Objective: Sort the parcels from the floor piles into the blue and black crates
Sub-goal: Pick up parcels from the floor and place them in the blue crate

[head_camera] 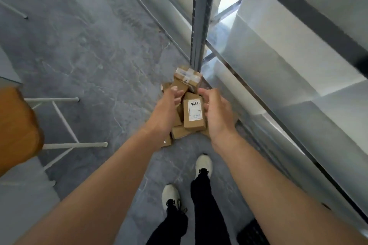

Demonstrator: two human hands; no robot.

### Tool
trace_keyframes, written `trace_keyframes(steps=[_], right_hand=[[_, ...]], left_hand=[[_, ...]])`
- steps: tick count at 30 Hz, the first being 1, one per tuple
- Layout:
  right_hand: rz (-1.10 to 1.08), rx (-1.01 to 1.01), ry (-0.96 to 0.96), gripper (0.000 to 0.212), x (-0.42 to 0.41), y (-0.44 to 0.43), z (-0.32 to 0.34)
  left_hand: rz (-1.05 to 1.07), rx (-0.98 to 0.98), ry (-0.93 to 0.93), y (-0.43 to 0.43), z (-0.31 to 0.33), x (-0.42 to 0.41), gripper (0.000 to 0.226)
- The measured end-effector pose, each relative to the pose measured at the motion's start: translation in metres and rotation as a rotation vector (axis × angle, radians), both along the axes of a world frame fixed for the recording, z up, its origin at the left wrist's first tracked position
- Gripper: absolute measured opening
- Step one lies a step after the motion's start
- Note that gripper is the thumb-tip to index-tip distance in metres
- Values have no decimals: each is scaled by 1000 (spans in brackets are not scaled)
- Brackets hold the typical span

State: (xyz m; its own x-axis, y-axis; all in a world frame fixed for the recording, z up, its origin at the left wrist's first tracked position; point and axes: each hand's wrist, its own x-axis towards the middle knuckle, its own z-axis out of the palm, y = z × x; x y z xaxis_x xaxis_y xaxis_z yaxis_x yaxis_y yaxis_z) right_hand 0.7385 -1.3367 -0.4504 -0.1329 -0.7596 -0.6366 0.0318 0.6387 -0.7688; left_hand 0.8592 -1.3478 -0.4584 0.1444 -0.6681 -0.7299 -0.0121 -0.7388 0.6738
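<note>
Forearms (99, 175) end in left hand (168, 105) and right hand (218, 111), fingers (202, 93) half-curled, hold unclear; take labelled parcel (194, 113) by its edges.

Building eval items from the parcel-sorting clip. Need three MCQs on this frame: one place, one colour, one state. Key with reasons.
1. Where is the parcel pile?
A. on the wooden stool
B. on the floor at the foot of the shelf upright
C. up on a shelf

2. What colour are the pile's boxes?
A. brown
B. blue
C. black

3. How does the handwritten label lie?
A. facing up
B. hidden underneath
C. torn off

Key:
1 B, the boxes lie heaped on the floor against the upright's base.
2 A, all show plain brown cardboard.
3 A, the white label and its writing show between the left hand and the right hand.
</note>
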Motion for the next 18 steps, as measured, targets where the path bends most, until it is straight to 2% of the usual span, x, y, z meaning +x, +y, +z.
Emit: trace_keyframes(steps=[5, 9, 14, 17, 18], right_hand=[[-24, 80, 36, 38, -8, -43, -109], [-29, 154, 36, 46, -17, -64, -188], [32, 215, 58, 41, -13, -70, -288], [49, 214, 87, 38, -5, -66, -340], [48, 211, 118, 42, -3, -65, -355]], left_hand=[[-14, 52, -63, -46, -102, -10, 38], [51, 114, -40, -64, -195, -14, 43], [116, 207, -68, -62, -304, -15, 45], [137, 255, -92, -56, -352, -13, 42], [111, 270, -100, -53, -363, -14, 39]])
